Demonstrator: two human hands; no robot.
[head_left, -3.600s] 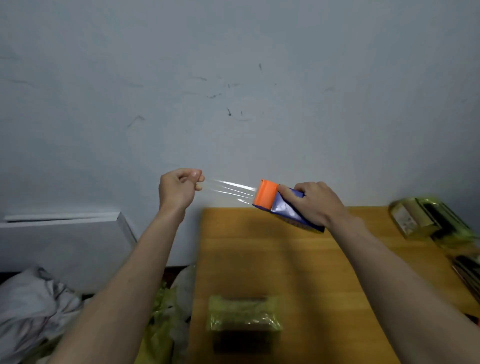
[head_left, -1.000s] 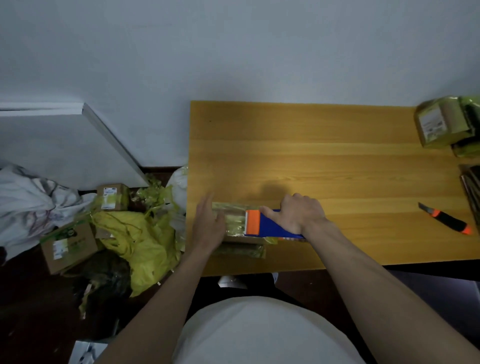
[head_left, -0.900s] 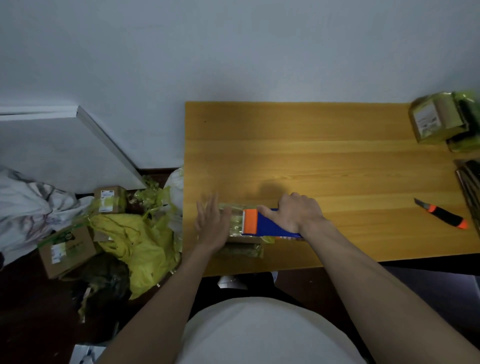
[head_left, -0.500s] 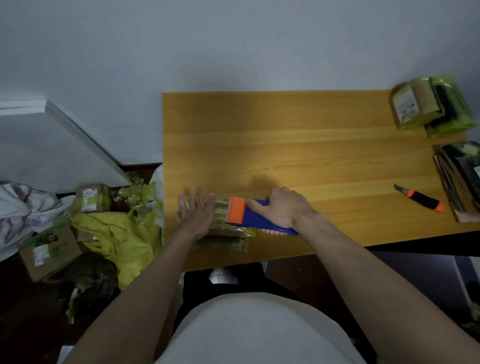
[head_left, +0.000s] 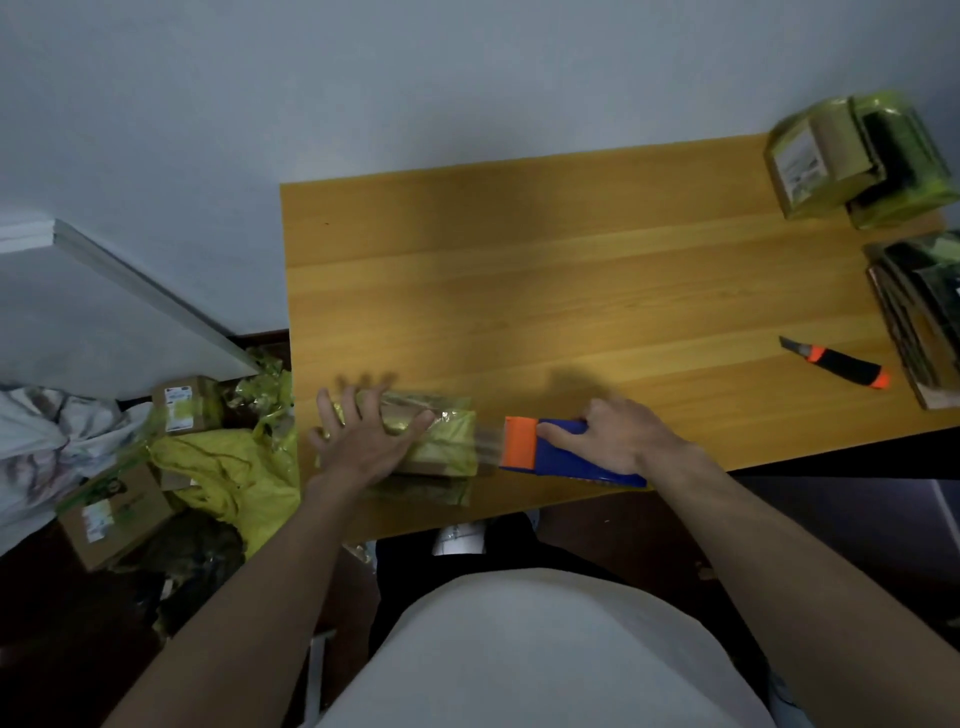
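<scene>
A small parcel (head_left: 441, 441) wrapped in yellow-green film lies near the front left corner of the wooden table (head_left: 545, 291). My left hand (head_left: 363, 441) presses flat on the parcel's left part with fingers spread. My right hand (head_left: 618, 436) grips a blue tape dispenser with an orange head (head_left: 540, 449), just right of the parcel. A short stretch of clear tape runs from the orange head to the parcel's right end.
An orange-and-black utility knife (head_left: 836, 361) lies at the table's right. Wrapped boxes (head_left: 852, 161) stand at the back right corner, and a dark stack (head_left: 919, 317) sits at the right edge. Cardboard boxes (head_left: 114, 512) and yellow plastic (head_left: 228, 478) litter the floor on the left.
The dispenser has slid right, off the parcel, drawing tape out behind it. My left hand has spread flatter on the parcel. The view has shifted, so the table sits further right.
</scene>
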